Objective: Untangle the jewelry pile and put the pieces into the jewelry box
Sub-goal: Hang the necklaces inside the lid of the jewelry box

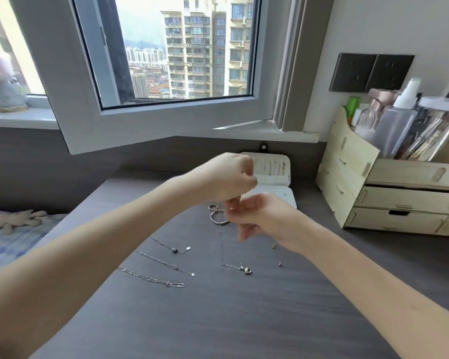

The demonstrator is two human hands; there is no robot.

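grey desk (218, 320), three chains (166, 263) side by side, bangle (214, 221), white jewelry box (275, 181) at back, wooden drawer organizer (399, 198) right

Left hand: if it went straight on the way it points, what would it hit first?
Probably the open jewelry box just beyond the left hand, though depth is hard to judge.

Near desk (244, 320) is open — a free approach. Laid chains (166, 263) left of centre, a hanging chain (221, 244) mid-desk and rings (212, 218) before the box (275, 180) obstruct; organizer (347, 177) walls the right, window sash (166, 123) overhangs behind.
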